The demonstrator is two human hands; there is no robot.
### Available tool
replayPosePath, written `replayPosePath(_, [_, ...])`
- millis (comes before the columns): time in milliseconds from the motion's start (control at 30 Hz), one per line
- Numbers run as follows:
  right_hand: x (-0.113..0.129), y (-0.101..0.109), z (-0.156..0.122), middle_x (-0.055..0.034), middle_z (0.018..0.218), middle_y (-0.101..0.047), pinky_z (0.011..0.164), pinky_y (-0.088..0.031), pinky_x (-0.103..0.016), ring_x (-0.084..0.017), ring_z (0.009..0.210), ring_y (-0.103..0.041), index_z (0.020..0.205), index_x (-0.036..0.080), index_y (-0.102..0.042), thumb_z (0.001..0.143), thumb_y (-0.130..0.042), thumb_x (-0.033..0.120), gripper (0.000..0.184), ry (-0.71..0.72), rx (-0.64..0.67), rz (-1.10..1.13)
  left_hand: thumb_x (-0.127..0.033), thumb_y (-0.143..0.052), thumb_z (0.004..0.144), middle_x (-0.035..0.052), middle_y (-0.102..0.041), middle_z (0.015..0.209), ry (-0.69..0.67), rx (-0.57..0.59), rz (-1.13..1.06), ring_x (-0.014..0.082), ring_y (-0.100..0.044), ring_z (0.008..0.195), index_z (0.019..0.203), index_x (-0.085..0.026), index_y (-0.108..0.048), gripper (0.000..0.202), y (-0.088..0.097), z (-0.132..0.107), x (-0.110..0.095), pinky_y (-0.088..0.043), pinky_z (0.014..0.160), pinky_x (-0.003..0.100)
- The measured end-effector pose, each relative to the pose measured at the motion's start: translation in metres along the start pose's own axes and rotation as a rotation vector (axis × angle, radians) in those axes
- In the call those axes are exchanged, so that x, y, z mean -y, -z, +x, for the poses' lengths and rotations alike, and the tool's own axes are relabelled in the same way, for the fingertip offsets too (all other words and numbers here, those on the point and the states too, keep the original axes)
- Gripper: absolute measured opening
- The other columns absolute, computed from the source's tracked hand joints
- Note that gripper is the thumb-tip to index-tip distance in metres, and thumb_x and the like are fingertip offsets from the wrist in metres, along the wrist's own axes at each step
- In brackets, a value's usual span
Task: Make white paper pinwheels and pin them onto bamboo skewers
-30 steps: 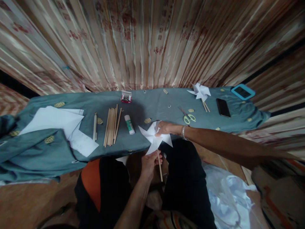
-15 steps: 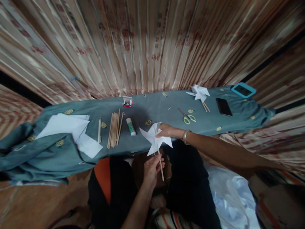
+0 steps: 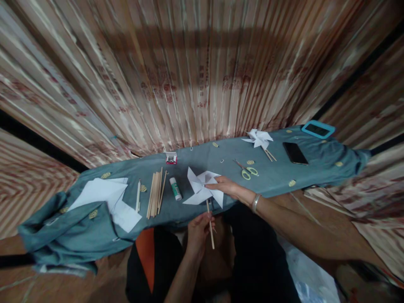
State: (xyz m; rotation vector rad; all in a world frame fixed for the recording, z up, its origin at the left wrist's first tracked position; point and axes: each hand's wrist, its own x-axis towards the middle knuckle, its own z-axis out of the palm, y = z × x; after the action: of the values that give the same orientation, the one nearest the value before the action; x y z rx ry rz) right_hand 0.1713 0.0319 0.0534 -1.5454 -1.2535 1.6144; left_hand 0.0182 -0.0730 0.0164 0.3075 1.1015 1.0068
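Note:
A white paper pinwheel [image 3: 198, 196] on a wooden stick [image 3: 211, 235] is held above the table's front edge, between my knees. My left hand [image 3: 198, 227] is closed round the stick below the blades. From the right, my right hand [image 3: 222, 186] grips the pinwheel at its middle, one digit lying over the front by the small pin; its other fingers are partly hidden by the paper. A glue stick [image 3: 175, 189] lies just left of the blades. Further left is a row of several wooden sticks [image 3: 154, 193].
On the cloth-covered table [image 3: 202, 158] lie a pen [image 3: 138, 195], paper sheets [image 3: 100, 192], a small red box of pins [image 3: 171, 158], green-handled scissors [image 3: 247, 171], another pinwheel [image 3: 260, 138], a black phone [image 3: 295, 153] and a blue-framed device [image 3: 318, 129]. A curtain hangs behind.
The pinwheel's blades have turned and tilted to face me more. My right hand's digit has moved to its centre. My left hand stays on the stick. The camera view has tilted up.

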Motion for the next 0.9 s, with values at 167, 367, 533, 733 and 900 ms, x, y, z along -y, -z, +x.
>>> replayPosePath(167, [0.013, 0.006, -0.003, -0.0045, 0.075, -0.072, 0.061, -0.047, -0.025, -0.015, 0.064, -0.063, 0.082, 0.014, -0.072, 0.062, -0.08, 0.053, 0.044, 0.081, -0.001, 0.178, -0.033, -0.094, 0.042, 0.0042, -0.07, 0.06, -0.066, 0.022, 0.038, 0.007, -0.057, 0.048, 0.072, -0.012, -0.077, 0.041, -0.011, 0.012, -0.022, -0.046, 0.051, 0.018])
replayPosePath(367, [0.028, 0.013, 0.008, -0.0036, 0.07, -0.071, 0.063, -0.046, -0.027, -0.015, 0.065, -0.061, 0.074, 0.016, -0.071, 0.054, -0.082, 0.061, 0.051, 0.188, -0.066, 0.38, -0.033, -0.095, 0.038, 0.0059, -0.071, 0.06, -0.132, 0.06, 0.058, 0.0085, -0.059, 0.048, 0.072, -0.012, -0.078, 0.044, -0.029, 0.037, -0.059, -0.048, 0.05, 0.019])
replayPosePath(533, [0.036, 0.018, 0.029, -0.0027, 0.066, -0.069, 0.066, -0.048, -0.03, -0.018, 0.066, -0.063, 0.065, 0.02, -0.065, 0.051, -0.081, 0.066, 0.05, 0.296, -0.176, 0.529, -0.029, -0.095, 0.042, 0.0085, -0.072, 0.063, -0.176, 0.087, 0.052, 0.0111, -0.062, 0.053, 0.073, -0.01, -0.078, 0.039, -0.046, 0.063, -0.088, -0.049, 0.054, 0.021])
replayPosePath(733, [0.02, 0.025, 0.048, -0.0026, 0.07, -0.071, 0.072, -0.05, -0.031, -0.02, 0.07, -0.064, 0.072, 0.022, -0.069, 0.051, -0.083, 0.064, 0.049, 0.383, -0.317, 0.598, -0.035, -0.095, 0.039, 0.0099, -0.075, 0.072, -0.214, 0.052, 0.082, 0.0141, -0.064, 0.066, 0.073, -0.012, -0.079, 0.044, -0.052, 0.085, -0.092, -0.049, 0.061, 0.022])
replayPosePath(900, [0.017, 0.028, 0.052, -0.0005, 0.071, -0.069, 0.07, -0.046, -0.028, -0.016, 0.069, -0.062, 0.073, 0.021, -0.07, 0.061, -0.081, 0.06, 0.043, 0.447, -0.309, 0.478, -0.04, -0.094, 0.037, 0.0051, -0.073, 0.068, -0.22, 0.064, 0.105, 0.0083, -0.056, 0.059, 0.072, -0.015, -0.08, 0.045, -0.057, 0.094, -0.09, -0.044, 0.058, 0.02])
